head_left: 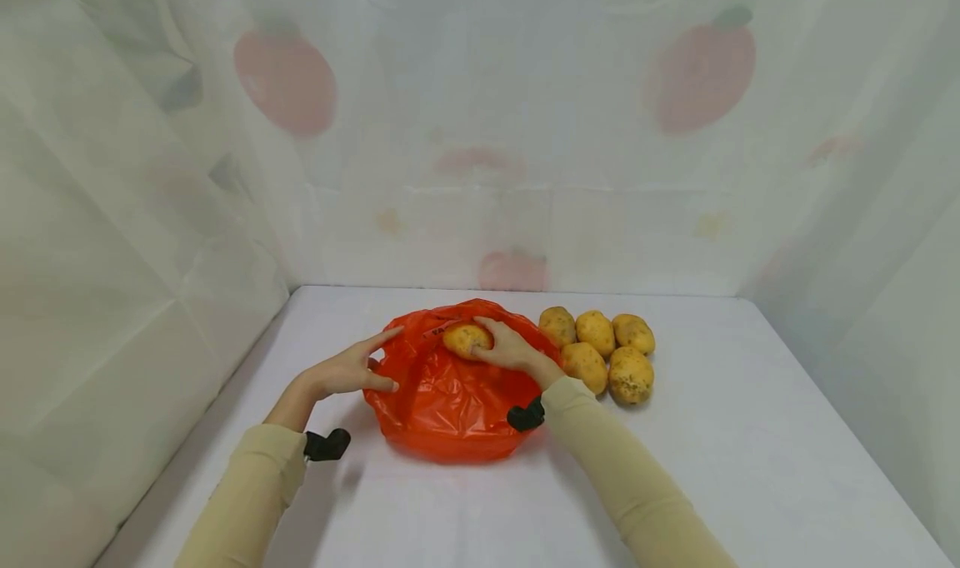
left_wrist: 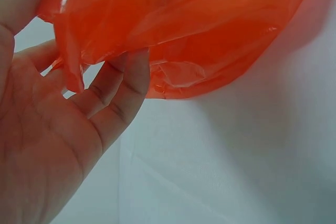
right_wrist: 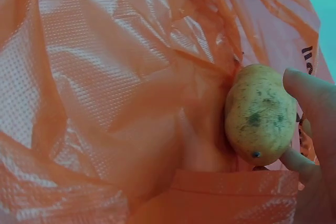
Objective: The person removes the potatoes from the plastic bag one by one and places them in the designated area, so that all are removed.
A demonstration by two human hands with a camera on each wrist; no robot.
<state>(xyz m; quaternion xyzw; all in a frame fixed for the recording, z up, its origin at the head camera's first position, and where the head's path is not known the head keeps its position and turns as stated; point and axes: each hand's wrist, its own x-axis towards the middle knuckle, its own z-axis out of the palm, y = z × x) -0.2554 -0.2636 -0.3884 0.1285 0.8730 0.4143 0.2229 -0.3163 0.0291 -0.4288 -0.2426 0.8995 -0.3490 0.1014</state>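
A red plastic bag [head_left: 457, 406] stands on the table with its mouth spread wide. My right hand [head_left: 516, 353] grips a potato [head_left: 462, 340] between thumb and fingers, inside the bag's mouth near the far side. The right wrist view shows the same potato [right_wrist: 258, 116], with dark blemishes, against the crinkled film. At the bag's left rim my left hand [head_left: 339, 375] holds the edge, thumb and index finger spread apart. In the left wrist view the film [left_wrist: 210, 19] passes between that thumb and the bent fingers. The bag's bottom is partly hidden.
Several potatoes [head_left: 632, 376] lie in a cluster on the white table [head_left: 750, 451], just right of the bag. Pale curtains [head_left: 585, 218] with faded fruit prints hang behind the table and along both sides.
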